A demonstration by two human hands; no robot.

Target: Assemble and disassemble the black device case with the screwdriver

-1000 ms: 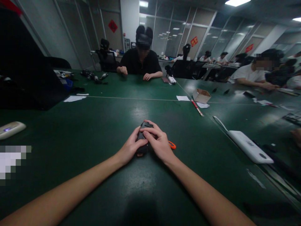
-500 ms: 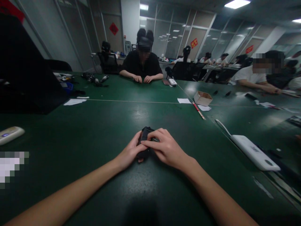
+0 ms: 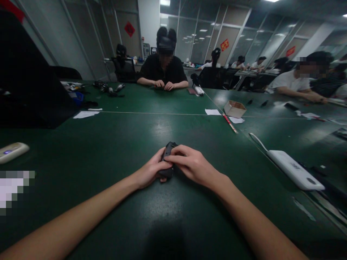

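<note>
black and boxy, the small device (image 3: 168,151) is over the middle of the green counter (image 3: 121,144), well apart from its far edge; i cannot tell whether it touches the surface. my left hand (image 3: 149,171) is clamped around its left side, the thumb laid across it. my right hand (image 3: 193,162) meets it from the other side, fingers bent and touching its upper part; whether they pinch or only press i cannot tell. toward the counter's left edge lies a pale device (image 3: 13,153). on the right, a white slab (image 3: 294,169) lies at a slant. closer to the far edge, an open box (image 3: 234,109) stands near a red and white strip (image 3: 230,123) and a sheet of white paper (image 3: 213,112). at the far edge sits a person in a black top (image 3: 162,72), forearms resting on the counter.
</note>
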